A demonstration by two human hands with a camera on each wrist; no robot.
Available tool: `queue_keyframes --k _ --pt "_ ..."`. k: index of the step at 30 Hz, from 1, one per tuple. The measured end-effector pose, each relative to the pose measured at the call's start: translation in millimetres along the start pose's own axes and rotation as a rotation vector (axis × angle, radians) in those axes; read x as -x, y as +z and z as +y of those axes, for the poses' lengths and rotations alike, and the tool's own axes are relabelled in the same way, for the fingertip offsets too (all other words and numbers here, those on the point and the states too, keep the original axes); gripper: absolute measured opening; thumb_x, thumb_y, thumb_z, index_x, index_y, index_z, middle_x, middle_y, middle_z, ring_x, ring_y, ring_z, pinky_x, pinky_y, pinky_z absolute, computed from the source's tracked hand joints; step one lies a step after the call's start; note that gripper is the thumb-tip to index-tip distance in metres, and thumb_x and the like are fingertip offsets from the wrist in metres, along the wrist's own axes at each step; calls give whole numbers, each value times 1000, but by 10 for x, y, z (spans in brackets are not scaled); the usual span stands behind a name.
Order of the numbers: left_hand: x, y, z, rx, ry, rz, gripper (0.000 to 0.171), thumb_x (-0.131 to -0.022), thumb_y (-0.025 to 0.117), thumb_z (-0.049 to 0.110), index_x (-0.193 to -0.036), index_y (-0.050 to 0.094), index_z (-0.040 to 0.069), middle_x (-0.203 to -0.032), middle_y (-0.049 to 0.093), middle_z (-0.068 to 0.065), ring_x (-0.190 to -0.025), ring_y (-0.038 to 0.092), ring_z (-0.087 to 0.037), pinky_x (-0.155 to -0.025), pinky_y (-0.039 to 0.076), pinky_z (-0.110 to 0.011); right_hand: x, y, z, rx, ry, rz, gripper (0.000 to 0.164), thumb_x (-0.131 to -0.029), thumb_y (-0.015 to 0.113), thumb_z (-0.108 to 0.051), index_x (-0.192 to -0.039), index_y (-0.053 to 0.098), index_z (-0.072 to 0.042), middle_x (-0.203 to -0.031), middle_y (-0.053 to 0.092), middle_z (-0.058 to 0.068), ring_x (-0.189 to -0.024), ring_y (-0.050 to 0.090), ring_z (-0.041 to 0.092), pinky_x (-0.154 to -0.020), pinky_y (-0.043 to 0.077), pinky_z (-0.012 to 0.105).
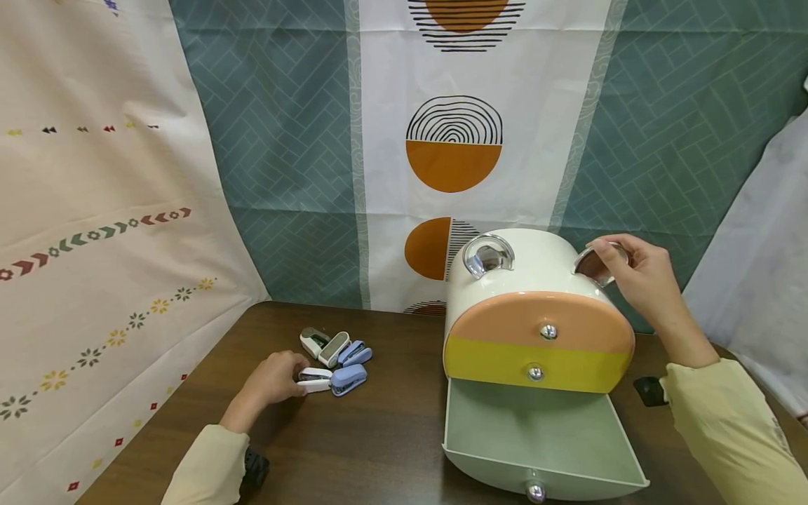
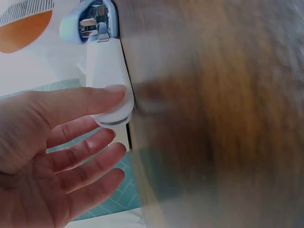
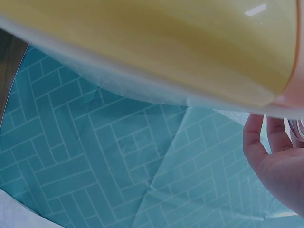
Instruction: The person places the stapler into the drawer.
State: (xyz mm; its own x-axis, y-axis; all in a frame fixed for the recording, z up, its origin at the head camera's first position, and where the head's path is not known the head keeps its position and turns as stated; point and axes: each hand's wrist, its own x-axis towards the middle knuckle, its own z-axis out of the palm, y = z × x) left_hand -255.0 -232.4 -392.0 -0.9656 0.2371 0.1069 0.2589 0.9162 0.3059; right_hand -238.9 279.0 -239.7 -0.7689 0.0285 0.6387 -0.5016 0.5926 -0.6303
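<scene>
In the head view my left hand [image 1: 273,379] is at the left of the table, pinching the white end of a stapler [image 1: 346,379] with a blue head. In the left wrist view the thumb lies on the white handle of this stapler [image 2: 107,64], and the other fingers spread beside and behind it. Just behind it lie another blue piece [image 1: 355,353] and white-and-grey pieces [image 1: 334,349]. My right hand [image 1: 647,280] grips a silver ring [image 1: 579,261] on the right shoulder of a rounded drawer box [image 1: 536,266]. The right wrist view shows its curled fingers [image 3: 256,135] partly behind the box.
The box's green bottom drawer [image 1: 536,421] is pulled out towards me. Its orange drawer [image 1: 499,319] and yellow drawer [image 1: 486,361] are closed. A second silver ring [image 1: 468,259] sits on the box's left shoulder. Patterned cloth [image 1: 284,140] hangs behind the wooden table [image 1: 379,449].
</scene>
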Motion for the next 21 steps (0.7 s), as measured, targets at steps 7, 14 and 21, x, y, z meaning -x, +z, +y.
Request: queue_keyframes --k 7,14,21 --pt "36 -33 2 52 -16 0 28 -58 81 13 -78 62 6 -69 58 0 -61 47 -14 -56 40 -31 3 -2 -5 -3 -5 -5 14 -92 53 -20 -96 63 -12 -66 60 -23 -64 55 -3 -62 40 11" --pt "99 -140 17 106 3 111 27 -60 78 17 -78 63 4 -68 60 0 -61 52 -11 -57 42 -29 1 -2 2 -6 -7 -5 15 -92 53 -20 -97 63 -10 -66 61 -22 -64 56 -2 -62 41 10" --pt "167 -264 143 237 -5 234 29 -64 76 14 -86 64 0 -72 63 -2 -65 58 -13 -58 45 -26 -1 2 10 -4 3 0 13 -92 53 -21 -96 63 -14 -66 61 -22 -63 56 -2 -61 41 11"
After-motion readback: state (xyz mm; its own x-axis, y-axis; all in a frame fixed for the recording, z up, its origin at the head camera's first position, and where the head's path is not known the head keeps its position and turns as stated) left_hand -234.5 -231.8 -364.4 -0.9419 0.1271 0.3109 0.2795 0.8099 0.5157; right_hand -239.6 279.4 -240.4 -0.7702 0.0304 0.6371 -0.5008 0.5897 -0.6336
